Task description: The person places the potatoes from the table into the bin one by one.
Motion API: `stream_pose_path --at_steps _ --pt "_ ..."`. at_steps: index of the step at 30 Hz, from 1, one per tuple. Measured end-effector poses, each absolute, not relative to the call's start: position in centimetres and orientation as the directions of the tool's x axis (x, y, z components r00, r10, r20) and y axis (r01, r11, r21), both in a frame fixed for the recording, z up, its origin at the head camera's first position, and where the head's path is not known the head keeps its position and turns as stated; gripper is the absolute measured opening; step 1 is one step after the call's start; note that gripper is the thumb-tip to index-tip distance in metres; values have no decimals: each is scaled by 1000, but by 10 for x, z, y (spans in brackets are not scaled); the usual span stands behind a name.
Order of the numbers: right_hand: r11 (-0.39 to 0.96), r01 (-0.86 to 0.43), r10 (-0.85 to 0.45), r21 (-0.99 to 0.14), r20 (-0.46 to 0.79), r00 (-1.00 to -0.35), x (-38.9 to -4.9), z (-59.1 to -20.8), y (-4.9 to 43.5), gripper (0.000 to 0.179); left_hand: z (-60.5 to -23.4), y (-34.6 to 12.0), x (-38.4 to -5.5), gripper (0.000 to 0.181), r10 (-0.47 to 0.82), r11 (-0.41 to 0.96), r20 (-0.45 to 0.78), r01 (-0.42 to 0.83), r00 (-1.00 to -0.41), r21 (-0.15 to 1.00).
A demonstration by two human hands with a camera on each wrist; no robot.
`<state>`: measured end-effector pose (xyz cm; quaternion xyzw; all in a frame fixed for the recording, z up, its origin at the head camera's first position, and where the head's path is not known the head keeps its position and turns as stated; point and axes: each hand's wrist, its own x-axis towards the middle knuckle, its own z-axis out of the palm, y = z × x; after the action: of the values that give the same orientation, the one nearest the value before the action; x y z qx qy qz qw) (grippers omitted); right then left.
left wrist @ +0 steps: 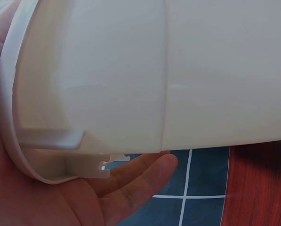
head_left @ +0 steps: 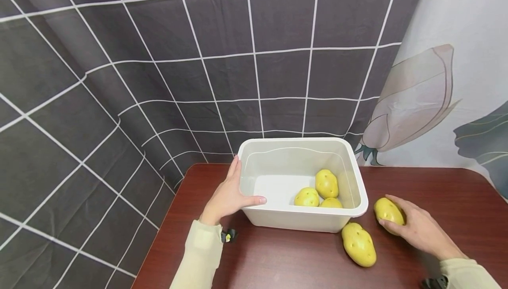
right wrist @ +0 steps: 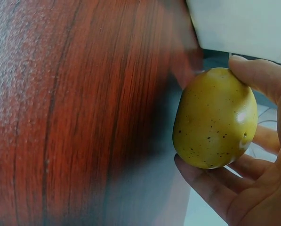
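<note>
A white plastic bin stands on the table, with three yellow potatoes inside toward its right end: one farther back, one in front and one partly hidden by the front rim. My left hand grips the bin's left end, thumb over the front rim and fingers along the side. To the right of the bin, my right hand holds a yellow potato between thumb and fingers. Another potato lies on the table by the bin's front right corner.
The reddish-brown wooden table ends just behind the bin. A dark curtain with white grid lines hangs behind and to the left. At the right hangs a pale cloth with a flower print.
</note>
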<state>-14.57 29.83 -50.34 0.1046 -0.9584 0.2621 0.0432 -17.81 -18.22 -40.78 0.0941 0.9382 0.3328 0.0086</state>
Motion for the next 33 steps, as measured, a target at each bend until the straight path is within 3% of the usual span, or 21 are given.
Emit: stream_pose_path --at_steps 33 --pt "848 -194 -154 -493 121 -981 -143 -491 299 80 -406 -180 -177 135 179 763 43 166 -983 625"
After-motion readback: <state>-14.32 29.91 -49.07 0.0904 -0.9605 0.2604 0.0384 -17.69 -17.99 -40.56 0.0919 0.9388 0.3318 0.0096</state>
